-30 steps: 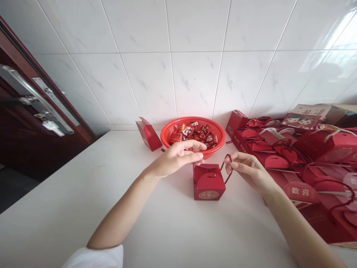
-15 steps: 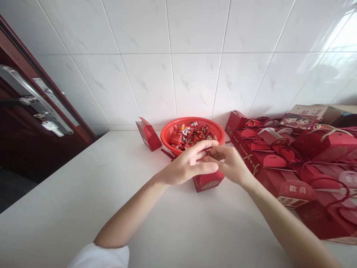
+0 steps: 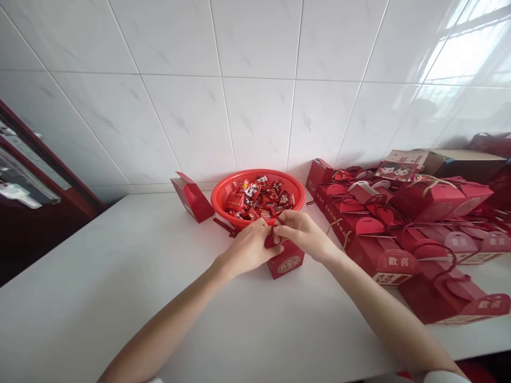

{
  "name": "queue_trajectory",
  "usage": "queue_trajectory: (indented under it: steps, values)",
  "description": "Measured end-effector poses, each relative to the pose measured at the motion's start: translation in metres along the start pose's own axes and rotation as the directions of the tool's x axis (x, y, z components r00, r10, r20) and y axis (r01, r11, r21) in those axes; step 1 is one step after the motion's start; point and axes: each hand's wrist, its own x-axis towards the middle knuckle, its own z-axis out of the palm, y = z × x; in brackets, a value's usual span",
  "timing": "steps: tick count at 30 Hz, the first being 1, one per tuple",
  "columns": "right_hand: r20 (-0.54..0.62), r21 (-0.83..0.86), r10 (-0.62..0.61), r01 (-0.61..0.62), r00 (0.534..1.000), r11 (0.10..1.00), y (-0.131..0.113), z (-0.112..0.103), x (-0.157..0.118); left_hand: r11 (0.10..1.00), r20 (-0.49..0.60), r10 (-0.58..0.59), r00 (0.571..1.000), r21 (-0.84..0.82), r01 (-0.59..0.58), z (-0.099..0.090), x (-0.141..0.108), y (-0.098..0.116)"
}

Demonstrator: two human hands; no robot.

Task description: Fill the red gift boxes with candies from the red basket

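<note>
A small red gift box (image 3: 286, 264) with a gold round pattern stands upright on the white table, just in front of the candy basket. My left hand (image 3: 248, 248) grips its top from the left, fingers bent and thumb along the upper edge. From the other side, my right hand (image 3: 304, 234) pinches the top between thumb and fingers, close to the left fingertips. The fingers hide most of the box's top. Behind my hands, a red plastic basket (image 3: 217, 199) holds many wrapped candies (image 3: 255, 197).
Left of the basket stands another red box (image 3: 194, 199), its top open. A dark red strip (image 3: 224, 225) lies near the basket. Several closed red gift boxes (image 3: 397, 261) crowd the right side. White tiles (image 3: 255, 122) rise behind; a door (image 3: 40, 197) is at left.
My hands have come down onto the top of the small box; the left fingers, stretched out before, are now bent round it. The view has swung to the right.
</note>
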Motion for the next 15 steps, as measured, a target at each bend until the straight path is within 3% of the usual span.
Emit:
queue_trajectory:
  steps: [4,8,10,13,15]
  values:
    - [-0.051,-0.064,-0.023,0.019,0.998,0.998,0.004,-0.002,0.002,1.000,0.009,0.027,1.000,0.003,-0.027,0.001,0.000,-0.001]
    - [-0.132,-0.071,-0.107,0.098,0.985,0.993,-0.005,-0.011,-0.001,0.985,0.118,0.082,0.990,-0.159,-0.063,-0.022,-0.005,-0.002]
    - [-0.196,-0.070,-0.164,0.153,0.967,0.986,-0.015,-0.019,-0.006,0.977,0.108,0.072,0.992,-0.209,-0.048,-0.034,-0.007,-0.003]
    - [-0.352,-0.101,-0.280,0.261,0.893,0.960,-0.037,-0.034,-0.021,0.969,0.022,0.061,0.998,-0.241,-0.054,-0.040,-0.006,-0.008]
    - [-0.479,-0.151,-0.385,0.358,0.789,0.922,-0.058,-0.048,-0.035,0.962,-0.019,0.097,0.995,-0.253,-0.099,-0.037,-0.001,-0.014]
